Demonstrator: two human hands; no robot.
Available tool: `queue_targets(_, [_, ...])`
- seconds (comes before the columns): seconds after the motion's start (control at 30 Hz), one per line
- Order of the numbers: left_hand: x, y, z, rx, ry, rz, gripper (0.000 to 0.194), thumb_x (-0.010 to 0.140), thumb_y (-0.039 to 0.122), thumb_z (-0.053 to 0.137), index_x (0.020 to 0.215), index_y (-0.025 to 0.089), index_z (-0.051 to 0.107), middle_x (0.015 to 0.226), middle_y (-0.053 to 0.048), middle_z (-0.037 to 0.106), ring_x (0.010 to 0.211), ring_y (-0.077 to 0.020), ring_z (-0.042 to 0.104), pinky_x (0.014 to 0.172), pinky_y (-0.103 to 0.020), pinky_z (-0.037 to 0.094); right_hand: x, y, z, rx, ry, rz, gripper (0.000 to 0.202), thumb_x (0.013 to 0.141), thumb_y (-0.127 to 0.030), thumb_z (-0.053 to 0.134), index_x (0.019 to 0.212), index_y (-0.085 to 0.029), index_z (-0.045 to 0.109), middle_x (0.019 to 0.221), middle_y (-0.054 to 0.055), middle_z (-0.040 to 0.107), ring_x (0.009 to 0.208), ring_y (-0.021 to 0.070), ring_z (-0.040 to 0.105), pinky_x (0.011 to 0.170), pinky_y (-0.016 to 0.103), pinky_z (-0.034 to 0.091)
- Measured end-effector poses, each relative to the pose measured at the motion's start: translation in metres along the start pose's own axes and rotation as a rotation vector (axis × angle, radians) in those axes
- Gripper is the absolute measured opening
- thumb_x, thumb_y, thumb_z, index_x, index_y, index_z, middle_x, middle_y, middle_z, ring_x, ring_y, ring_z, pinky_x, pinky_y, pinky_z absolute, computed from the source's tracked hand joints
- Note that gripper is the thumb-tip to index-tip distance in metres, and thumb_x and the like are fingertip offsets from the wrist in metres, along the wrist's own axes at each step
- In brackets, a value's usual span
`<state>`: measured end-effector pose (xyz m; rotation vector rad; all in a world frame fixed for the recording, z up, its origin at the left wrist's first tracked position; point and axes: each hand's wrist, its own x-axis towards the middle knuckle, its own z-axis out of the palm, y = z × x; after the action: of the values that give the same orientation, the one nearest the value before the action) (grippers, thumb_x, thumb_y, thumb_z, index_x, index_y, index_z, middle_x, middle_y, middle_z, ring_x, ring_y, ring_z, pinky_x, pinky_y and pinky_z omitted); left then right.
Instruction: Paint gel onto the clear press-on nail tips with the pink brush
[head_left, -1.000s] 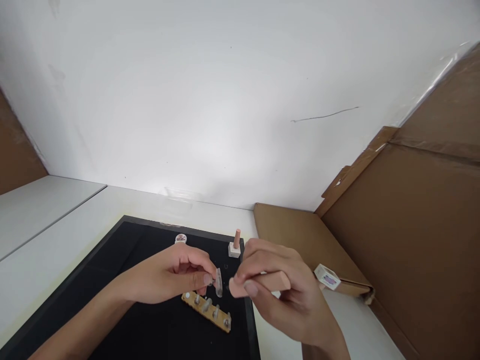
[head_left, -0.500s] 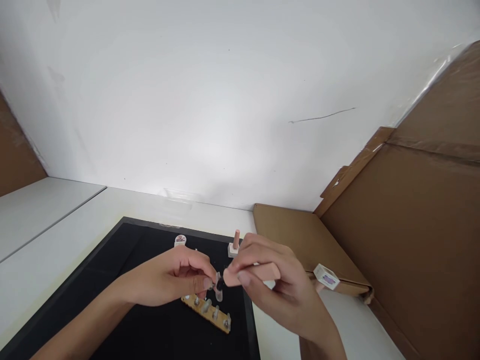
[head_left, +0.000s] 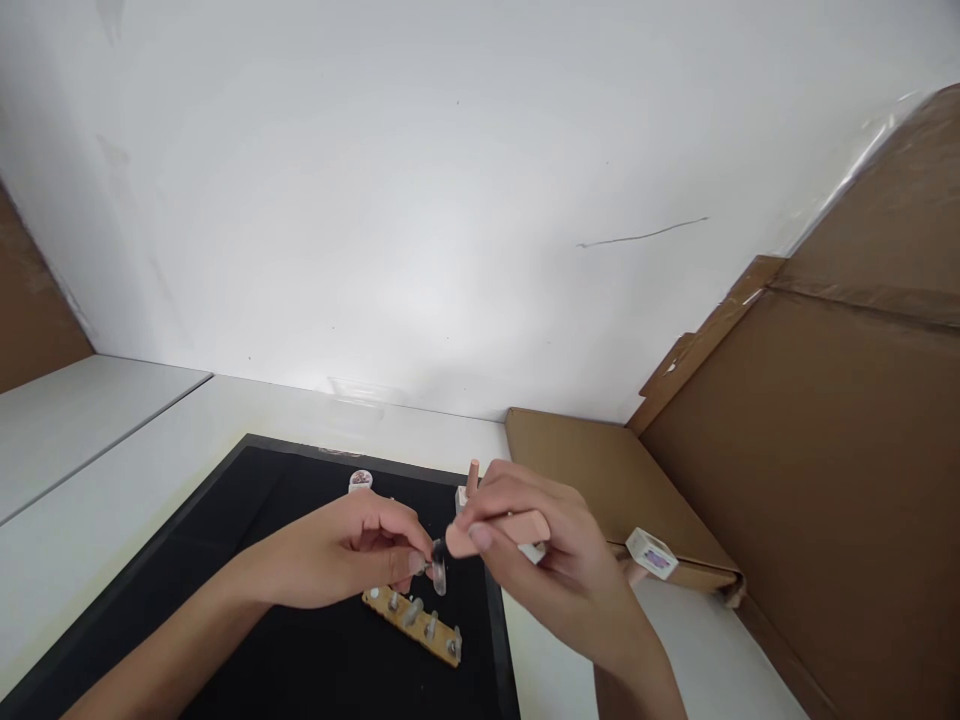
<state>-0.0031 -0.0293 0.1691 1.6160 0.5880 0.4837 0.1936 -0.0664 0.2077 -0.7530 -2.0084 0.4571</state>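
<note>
My left hand (head_left: 337, 555) pinches the base of a clear false nail tip (head_left: 440, 577) between thumb and fingers. In my right hand (head_left: 559, 575) is a nail polish brush by its pale pink cap (head_left: 517, 529), held slanted like a pen. Its dark brush end reaches left to the upper part of the nail tip; whether the bristles touch it I cannot tell. Below the hands, a wooden nail-tip stand (head_left: 401, 613) carries several clear tips on small posts. Behind my right fingers, a white nail polish bottle (head_left: 462, 498) with a pink cap is partly hidden.
A small round white container (head_left: 361, 480) is at the back of the black mat (head_left: 300, 490). To the right lies a flat cardboard box (head_left: 577, 450), with a small white bottle (head_left: 652, 553) at its front edge. More cardboard (head_left: 840, 450) stands at the right, before a white wall (head_left: 420, 220).
My right hand has shifted slightly left and up, bringing the dark brush end to the upper part of the nail tip. My left hand stays almost still.
</note>
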Motion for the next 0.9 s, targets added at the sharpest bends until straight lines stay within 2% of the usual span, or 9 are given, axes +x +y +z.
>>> queue_targets(0.1, [0.0008, -0.0005, 0.0004, 0.032, 0.014, -0.024, 0.015, 0.084, 0.021, 0.055, 0.084, 0.014, 0.069, 0.072, 0.0, 0.061, 0.066, -0.012, 0.052, 0.063, -0.024, 0.041, -0.0015, 0.0021, -0.0003, -0.026, 0.042, 0.016, 0.017, 0.085, -0.009, 0.051, 0.076, -0.02, 0.06, 0.067, 0.001, 0.061, 0.058, 0.012, 0.051, 0.053, 0.025, 0.042])
queue_targets(0.2, [0.0019, -0.0025, 0.0011, 0.045, 0.022, -0.02, 0.017, 0.084, 0.02, 0.054, 0.085, 0.014, 0.069, 0.073, -0.001, 0.06, 0.066, -0.0121, 0.052, 0.062, -0.024, 0.04, -0.0016, 0.0014, -0.0013, 0.022, -0.044, -0.062, 0.018, 0.08, -0.005, 0.052, 0.071, -0.019, 0.058, 0.06, -0.001, 0.058, 0.053, 0.0098, 0.048, 0.051, 0.024, 0.04])
queue_targets(0.3, [0.0021, -0.0055, 0.0022, 0.057, 0.014, -0.009, 0.017, 0.084, 0.021, 0.053, 0.084, 0.014, 0.07, 0.07, 0.0, 0.058, 0.063, -0.0113, 0.048, 0.059, -0.024, 0.038, 0.0004, 0.0008, -0.0015, 0.019, -0.125, -0.05, 0.017, 0.079, -0.005, 0.053, 0.07, -0.018, 0.058, 0.058, -0.002, 0.057, 0.053, 0.0097, 0.049, 0.051, 0.024, 0.039])
queue_targets(0.43, [0.0019, -0.0075, 0.0028, 0.116, 0.027, -0.006, 0.018, 0.084, 0.022, 0.054, 0.082, 0.015, 0.071, 0.063, 0.002, 0.052, 0.058, -0.0103, 0.042, 0.054, -0.023, 0.033, 0.0024, 0.0019, -0.0013, -0.087, -0.048, 0.04, 0.015, 0.085, -0.009, 0.053, 0.075, -0.018, 0.059, 0.066, 0.001, 0.061, 0.06, 0.0119, 0.053, 0.059, 0.028, 0.043])
queue_targets(0.53, [0.003, -0.0068, 0.0021, 0.1, 0.022, -0.004, 0.018, 0.085, 0.023, 0.054, 0.084, 0.015, 0.071, 0.067, 0.001, 0.055, 0.06, -0.0109, 0.045, 0.055, -0.023, 0.035, 0.0005, 0.0009, -0.0017, -0.035, -0.03, -0.012, 0.014, 0.083, -0.009, 0.052, 0.078, -0.019, 0.06, 0.065, 0.001, 0.06, 0.06, 0.0121, 0.053, 0.058, 0.026, 0.043])
queue_targets(0.7, [0.0035, -0.0053, 0.0004, 0.032, 0.005, 0.003, 0.017, 0.085, 0.026, 0.055, 0.085, 0.015, 0.068, 0.071, 0.0, 0.058, 0.065, -0.0119, 0.049, 0.061, -0.024, 0.039, -0.0018, -0.0007, -0.002, 0.035, -0.133, -0.073, 0.018, 0.078, -0.003, 0.052, 0.072, -0.019, 0.059, 0.058, -0.002, 0.058, 0.052, 0.0093, 0.049, 0.051, 0.023, 0.04])
queue_targets(0.8, [0.002, -0.0046, 0.0, -0.002, -0.009, 0.001, 0.015, 0.086, 0.024, 0.055, 0.086, 0.016, 0.067, 0.074, 0.0, 0.06, 0.068, -0.0119, 0.051, 0.064, -0.024, 0.041, 0.0002, 0.002, -0.0017, -0.009, -0.069, -0.027, 0.018, 0.082, -0.005, 0.052, 0.075, -0.019, 0.06, 0.063, 0.0, 0.062, 0.058, 0.0111, 0.053, 0.057, 0.026, 0.044])
queue_targets(0.9, [0.0016, -0.0043, -0.0006, -0.021, -0.016, -0.002, 0.014, 0.086, 0.021, 0.054, 0.084, 0.016, 0.067, 0.076, 0.0, 0.061, 0.069, -0.0118, 0.053, 0.065, -0.024, 0.042, 0.0016, 0.0036, -0.0022, -0.048, 0.042, 0.006, 0.017, 0.084, -0.007, 0.052, 0.078, -0.02, 0.061, 0.068, 0.001, 0.062, 0.059, 0.0115, 0.052, 0.054, 0.025, 0.042])
